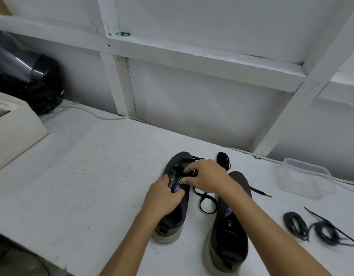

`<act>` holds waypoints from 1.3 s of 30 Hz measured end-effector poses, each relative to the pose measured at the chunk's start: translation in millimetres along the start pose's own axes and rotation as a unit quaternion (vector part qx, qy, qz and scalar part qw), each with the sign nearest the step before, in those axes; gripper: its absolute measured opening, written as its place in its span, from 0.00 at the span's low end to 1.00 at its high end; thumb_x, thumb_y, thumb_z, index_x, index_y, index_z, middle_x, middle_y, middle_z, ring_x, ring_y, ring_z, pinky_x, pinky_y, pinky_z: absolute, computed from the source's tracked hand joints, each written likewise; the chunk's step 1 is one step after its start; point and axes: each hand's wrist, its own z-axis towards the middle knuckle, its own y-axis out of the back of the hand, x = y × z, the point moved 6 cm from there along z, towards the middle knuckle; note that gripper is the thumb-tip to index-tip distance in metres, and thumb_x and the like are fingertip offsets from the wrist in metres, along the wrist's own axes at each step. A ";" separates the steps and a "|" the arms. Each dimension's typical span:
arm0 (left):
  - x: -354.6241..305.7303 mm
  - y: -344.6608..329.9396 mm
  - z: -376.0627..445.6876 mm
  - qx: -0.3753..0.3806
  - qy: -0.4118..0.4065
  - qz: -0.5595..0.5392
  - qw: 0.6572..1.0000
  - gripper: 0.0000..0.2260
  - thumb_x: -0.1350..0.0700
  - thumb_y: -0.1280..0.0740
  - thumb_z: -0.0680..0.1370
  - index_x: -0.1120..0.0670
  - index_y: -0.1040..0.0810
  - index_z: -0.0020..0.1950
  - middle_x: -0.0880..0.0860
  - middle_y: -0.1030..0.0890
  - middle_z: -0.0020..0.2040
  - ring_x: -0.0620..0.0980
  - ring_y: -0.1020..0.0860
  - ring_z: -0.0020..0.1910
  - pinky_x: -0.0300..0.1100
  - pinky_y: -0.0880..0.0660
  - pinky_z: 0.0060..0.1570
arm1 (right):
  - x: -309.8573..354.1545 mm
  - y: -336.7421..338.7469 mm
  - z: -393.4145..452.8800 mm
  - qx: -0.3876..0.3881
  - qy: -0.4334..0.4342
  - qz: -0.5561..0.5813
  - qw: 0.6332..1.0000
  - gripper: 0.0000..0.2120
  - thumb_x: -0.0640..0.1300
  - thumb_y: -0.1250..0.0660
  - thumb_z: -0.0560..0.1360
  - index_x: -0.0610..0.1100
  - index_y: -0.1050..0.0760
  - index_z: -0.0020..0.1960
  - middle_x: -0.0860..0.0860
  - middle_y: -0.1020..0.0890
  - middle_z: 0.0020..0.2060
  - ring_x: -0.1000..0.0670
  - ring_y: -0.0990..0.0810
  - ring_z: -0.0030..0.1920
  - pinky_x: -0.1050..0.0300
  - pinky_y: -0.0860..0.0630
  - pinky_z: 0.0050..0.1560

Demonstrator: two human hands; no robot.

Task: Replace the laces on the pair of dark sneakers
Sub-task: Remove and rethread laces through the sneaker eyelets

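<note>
Right hand (207, 176) pinches lace (192, 173) on left sneaker (177, 196).

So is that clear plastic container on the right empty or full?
Empty, as far as it shows: through the clear container only the white table appears.

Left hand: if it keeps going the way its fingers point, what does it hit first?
Probably the right hand: the left hand lies on the left sneaker, fingers aimed up-right along the lacing. Depth is unclear.
</note>
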 end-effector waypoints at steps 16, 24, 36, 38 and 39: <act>-3.1 4.1 -3.5 -0.005 -0.007 -0.015 1.000 0.10 0.49 0.32 0.75 0.52 0.29 0.51 0.49 0.23 0.48 0.50 0.24 0.49 0.38 0.32 0.38 | 17.1 -18.7 10.0 -0.093 0.086 -0.050 0.991 0.09 0.49 0.36 0.81 0.54 0.17 0.55 0.55 0.15 0.50 0.50 0.20 0.52 0.58 0.33 0.42; -3.4 4.7 -5.6 -0.009 0.013 -0.022 1.000 0.15 0.49 0.32 0.77 0.55 0.26 0.59 0.53 0.21 0.53 0.54 0.23 0.54 0.49 0.22 0.56 | -19.6 41.9 -3.2 -0.114 0.030 0.660 0.742 0.14 0.44 0.43 0.86 0.47 0.24 0.44 0.57 0.21 0.34 0.56 0.31 0.30 0.66 0.35 0.28; -3.0 6.4 -6.3 -0.015 0.023 -0.022 0.999 0.15 0.48 0.32 0.76 0.54 0.26 0.59 0.52 0.22 0.52 0.53 0.22 0.52 0.43 0.26 0.46 | 9.0 -15.4 9.8 -0.072 0.060 -0.038 0.995 0.11 0.55 0.32 0.78 0.60 0.18 0.59 0.57 0.15 0.52 0.53 0.20 0.54 0.61 0.35 0.42; -2.8 6.3 -6.1 -0.016 0.020 -0.024 0.999 0.15 0.49 0.32 0.76 0.54 0.26 0.58 0.51 0.22 0.51 0.53 0.23 0.52 0.43 0.26 0.46 | 11.9 -17.8 12.5 -0.069 0.066 -0.060 0.994 0.10 0.53 0.34 0.80 0.59 0.18 0.58 0.56 0.15 0.50 0.51 0.20 0.54 0.61 0.37 0.38; -3.1 5.9 -5.6 -0.017 0.018 -0.023 0.999 0.14 0.49 0.31 0.76 0.54 0.27 0.58 0.51 0.22 0.51 0.53 0.23 0.52 0.42 0.27 0.45 | 12.9 -19.6 13.7 -0.066 0.072 -0.079 0.992 0.10 0.52 0.35 0.80 0.58 0.18 0.58 0.55 0.15 0.49 0.50 0.20 0.53 0.60 0.36 0.38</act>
